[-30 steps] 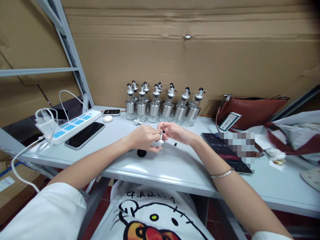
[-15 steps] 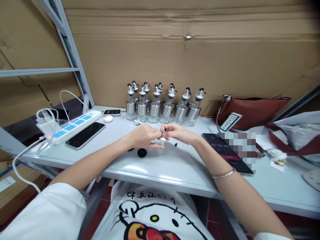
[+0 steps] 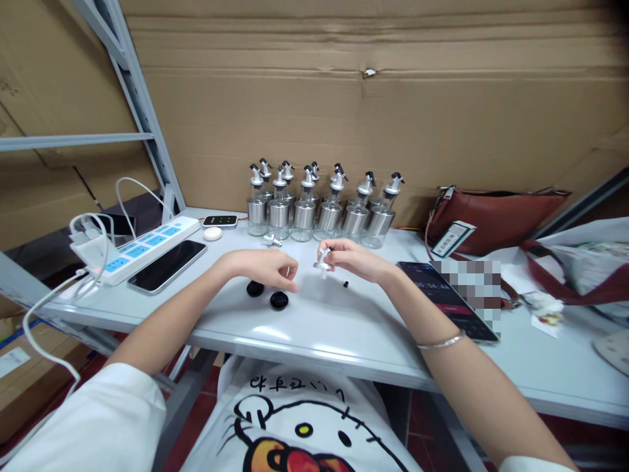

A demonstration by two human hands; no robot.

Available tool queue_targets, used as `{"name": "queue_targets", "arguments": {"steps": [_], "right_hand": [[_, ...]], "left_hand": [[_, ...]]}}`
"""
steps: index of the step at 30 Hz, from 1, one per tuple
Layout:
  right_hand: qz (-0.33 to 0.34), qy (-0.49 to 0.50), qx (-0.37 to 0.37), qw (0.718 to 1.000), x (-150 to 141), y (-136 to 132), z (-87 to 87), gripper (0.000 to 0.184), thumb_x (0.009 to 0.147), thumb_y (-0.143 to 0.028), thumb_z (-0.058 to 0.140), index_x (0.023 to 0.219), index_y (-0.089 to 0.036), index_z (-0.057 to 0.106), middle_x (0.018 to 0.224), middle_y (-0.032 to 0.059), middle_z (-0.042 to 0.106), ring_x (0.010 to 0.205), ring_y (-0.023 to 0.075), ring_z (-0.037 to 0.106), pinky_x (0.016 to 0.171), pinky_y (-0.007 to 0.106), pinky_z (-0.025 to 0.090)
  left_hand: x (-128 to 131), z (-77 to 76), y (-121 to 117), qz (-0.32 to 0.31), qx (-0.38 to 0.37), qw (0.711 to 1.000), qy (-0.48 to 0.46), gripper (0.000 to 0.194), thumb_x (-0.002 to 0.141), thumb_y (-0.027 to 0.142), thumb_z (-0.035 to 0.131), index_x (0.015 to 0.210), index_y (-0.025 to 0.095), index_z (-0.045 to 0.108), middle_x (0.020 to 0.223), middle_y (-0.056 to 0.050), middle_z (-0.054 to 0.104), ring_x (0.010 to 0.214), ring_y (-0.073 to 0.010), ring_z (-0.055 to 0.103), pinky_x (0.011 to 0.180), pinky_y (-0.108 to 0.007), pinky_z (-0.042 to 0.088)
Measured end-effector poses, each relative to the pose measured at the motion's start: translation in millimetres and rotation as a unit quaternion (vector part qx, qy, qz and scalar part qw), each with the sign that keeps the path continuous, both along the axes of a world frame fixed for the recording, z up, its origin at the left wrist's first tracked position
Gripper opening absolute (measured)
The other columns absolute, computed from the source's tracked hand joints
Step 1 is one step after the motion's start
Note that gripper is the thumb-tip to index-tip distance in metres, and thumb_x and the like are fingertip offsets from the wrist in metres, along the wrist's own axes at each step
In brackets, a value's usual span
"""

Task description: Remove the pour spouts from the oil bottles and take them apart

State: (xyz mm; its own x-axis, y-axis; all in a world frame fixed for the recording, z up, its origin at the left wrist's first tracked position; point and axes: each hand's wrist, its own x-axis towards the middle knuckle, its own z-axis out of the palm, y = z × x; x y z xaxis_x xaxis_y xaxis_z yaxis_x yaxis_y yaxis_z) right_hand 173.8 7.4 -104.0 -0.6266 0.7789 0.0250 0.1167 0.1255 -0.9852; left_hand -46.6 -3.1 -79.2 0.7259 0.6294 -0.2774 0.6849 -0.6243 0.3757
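Observation:
My right hand [image 3: 354, 259] grips a silver pourer spout [image 3: 323, 265] by its side, with the white stem pointing down above the table. My left hand [image 3: 265, 267] is empty, its fingers loosely bent and apart, just above two round black caps [image 3: 279, 300]. A small black piece [image 3: 346, 284] lies below my right hand. Behind my left hand, another silver spout [image 3: 272, 241] rests on the table.
Several glass-and-steel oil bottles [image 3: 304, 215] with spouts stand in rows at the back. A power strip [image 3: 147, 249] and a phone [image 3: 168, 266] lie left; a second phone [image 3: 437, 295] and a brown bag [image 3: 496, 219] are right.
My left hand has let go of the spout and moved left, over the black caps. The spout stays in my right hand, nearly in place.

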Motion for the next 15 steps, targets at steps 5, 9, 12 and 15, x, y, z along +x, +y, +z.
{"name": "queue_targets", "arguments": {"steps": [5, 9, 12, 15], "right_hand": [[-0.007, 0.005, -0.008, 1.0, -0.1, 0.8, -1.7, 0.011, 0.064, -0.024, 0.061, 0.069, -0.016, 0.054, 0.064, -0.0032, 0.051, 0.058, 0.0087, 0.041, 0.06, 0.026, 0.032], [-0.016, 0.009, -0.015, 1.0, -0.2, 0.5, -0.9, 0.013, 0.065, -0.025, 0.063, 0.073, -0.016, 0.057, 0.07, -0.0014, 0.055, 0.064, 0.0099, 0.047, 0.064, 0.026, 0.036], [-0.015, 0.025, -0.025, 0.999, -0.2, -0.1, 0.2, 0.014, 0.067, -0.026, 0.064, 0.075, -0.016, 0.059, 0.077, 0.0006, 0.058, 0.072, 0.012, 0.053, 0.069, 0.027, 0.04], [-0.005, 0.038, -0.043, 0.998, 0.6, 0.1, -0.1, 0.013, 0.069, -0.026, 0.064, 0.077, -0.017, 0.06, 0.083, 0.0022, 0.06, 0.077, 0.0133, 0.056, 0.07, 0.027, 0.043]], "left_hand": [[-0.8, 1.4, -0.4, -0.069, -0.078, 0.995, 0.011, 0.029, 0.067, 0.036, 0.069, 0.086, 0.019, 0.055, 0.078, 0.003, 0.059, 0.067, -0.0109, 0.053, 0.057, -0.019, 0.038], [-1.1, 0.1, 3.0, -0.078, -0.082, 0.994, -0.014, 0.019, 0.069, 0.028, 0.066, 0.081, 0.018, 0.056, 0.074, 0.003, 0.057, 0.066, -0.0104, 0.053, 0.058, -0.019, 0.039], [-1.7, -0.6, 6.0, -0.035, -0.046, 0.996, -0.073, 0.016, 0.072, 0.029, 0.063, 0.079, 0.017, 0.055, 0.074, 0.003, 0.058, 0.067, -0.0106, 0.054, 0.06, -0.02, 0.039], [-2.0, -2.0, 8.8, 0.006, -0.009, 0.986, -0.165, 0.019, 0.071, 0.028, 0.064, 0.08, 0.017, 0.053, 0.077, 0.001, 0.059, 0.071, -0.0116, 0.057, 0.063, -0.022, 0.042]]}}
